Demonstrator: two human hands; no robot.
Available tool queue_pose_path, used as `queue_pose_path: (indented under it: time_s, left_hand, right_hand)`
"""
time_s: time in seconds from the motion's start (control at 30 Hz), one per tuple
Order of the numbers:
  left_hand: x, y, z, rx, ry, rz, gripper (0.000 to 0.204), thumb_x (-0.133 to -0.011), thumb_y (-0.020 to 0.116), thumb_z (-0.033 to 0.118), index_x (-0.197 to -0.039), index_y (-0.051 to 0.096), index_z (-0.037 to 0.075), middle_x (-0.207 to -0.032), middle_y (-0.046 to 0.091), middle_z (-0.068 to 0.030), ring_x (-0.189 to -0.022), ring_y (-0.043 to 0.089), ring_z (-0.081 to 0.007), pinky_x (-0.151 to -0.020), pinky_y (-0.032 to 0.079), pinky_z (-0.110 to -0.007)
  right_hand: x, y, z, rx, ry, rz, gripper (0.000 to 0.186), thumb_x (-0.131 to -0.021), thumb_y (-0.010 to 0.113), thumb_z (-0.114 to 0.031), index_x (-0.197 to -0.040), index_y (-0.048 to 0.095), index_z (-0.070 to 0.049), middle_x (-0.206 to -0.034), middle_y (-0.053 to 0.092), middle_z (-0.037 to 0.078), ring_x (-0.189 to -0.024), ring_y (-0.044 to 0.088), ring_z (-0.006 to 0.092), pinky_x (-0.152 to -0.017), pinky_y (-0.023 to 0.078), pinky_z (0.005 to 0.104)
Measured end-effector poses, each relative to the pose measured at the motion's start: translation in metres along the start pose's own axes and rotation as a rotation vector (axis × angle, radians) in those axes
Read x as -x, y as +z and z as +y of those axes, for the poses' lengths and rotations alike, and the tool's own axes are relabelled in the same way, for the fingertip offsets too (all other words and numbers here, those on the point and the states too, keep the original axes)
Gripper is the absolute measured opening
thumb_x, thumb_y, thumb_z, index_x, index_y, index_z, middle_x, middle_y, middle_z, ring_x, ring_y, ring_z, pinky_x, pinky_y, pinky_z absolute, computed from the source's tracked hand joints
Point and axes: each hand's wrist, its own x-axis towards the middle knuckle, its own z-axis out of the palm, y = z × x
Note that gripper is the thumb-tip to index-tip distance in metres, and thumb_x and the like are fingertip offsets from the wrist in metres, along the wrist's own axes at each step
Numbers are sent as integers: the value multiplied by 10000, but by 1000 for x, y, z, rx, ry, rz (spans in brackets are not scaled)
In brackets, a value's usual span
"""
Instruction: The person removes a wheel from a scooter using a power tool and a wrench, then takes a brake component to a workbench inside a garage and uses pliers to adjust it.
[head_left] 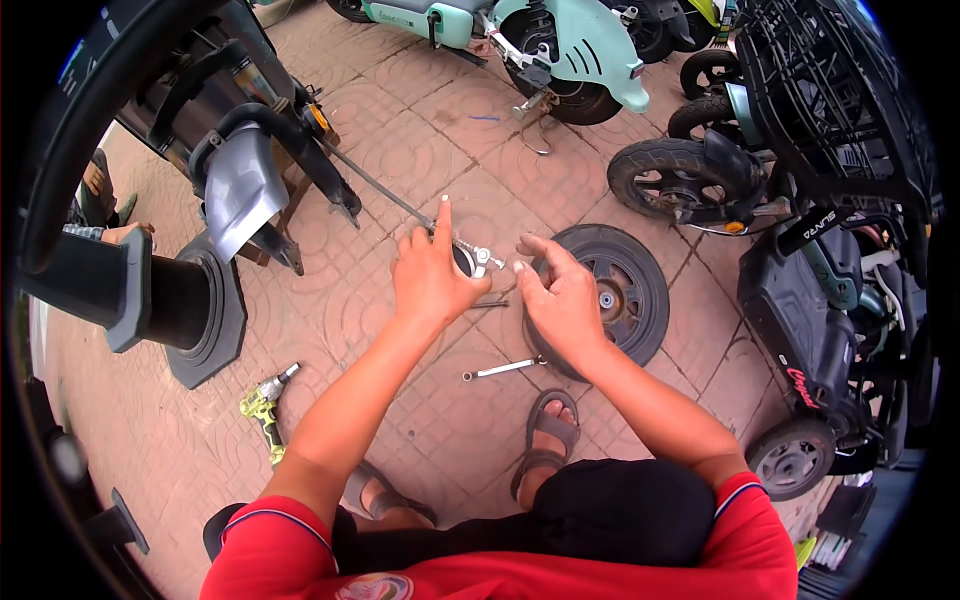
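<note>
I had my left hand (437, 275) curled round the brake (482, 258), probably to steady its cable (380, 188), right hand (565, 305) half-open, empty, wheel (645, 300) beside it.

Floor: reddish patterned paving (430, 450). Lying thereon: black-tyred spoked wheel (608, 300) (flat on its side); metal spanner (505, 369), by wheel's lower left; yellow-green cordless impact wrench (263, 408), well left of wheel.

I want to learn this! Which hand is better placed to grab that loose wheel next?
Probably the right hand: it looks empty and is nearer the wheel; the left hand holds a silver part.
</note>
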Motion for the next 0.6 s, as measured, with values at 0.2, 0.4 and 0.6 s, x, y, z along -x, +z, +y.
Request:
queue_pose_path:
  time_s: [0.2, 0.4, 0.6]
  left_hand:
    - [2, 1, 6, 1, 28, 14, 1166, -641, 839, 358, -1653, 329, 81, -1184, 608, -227, -1130, 585, -438, -958, 541, -500]
    - [4, 1, -1, -13, 3, 7, 1187, -639, 845, 377, -1659, 316, 81, -1178, 612, -229, -1125, 587, -440, -949, 543, -515]
    - [4, 3, 2, -25, 18, 45, 1163, -655, 867, 432, -1652, 360, 113, -1153, 617, -187, -1107, 602, -402, -880, 555, -521]
  right_hand:
    - [-6, 12, 32, -462, 634, -190, 401, -1073, 639, -368, -1184, 697, 13, -880, 703, 20, -711, 608, 85, -657, 474, 248]
    - [-11, 4, 5, -669, 807, -169, 255, -1008, 731, -238, -1138, 685, -23, -977, 725, 24, -817, 653, 103, -749, 522, 260]
    - [-7, 10, 15, -508, 553, -59, 281, -1018, 734, -298, -1134, 679, -48, -949, 709, 15, -819, 655, 105, -748, 527, 270]
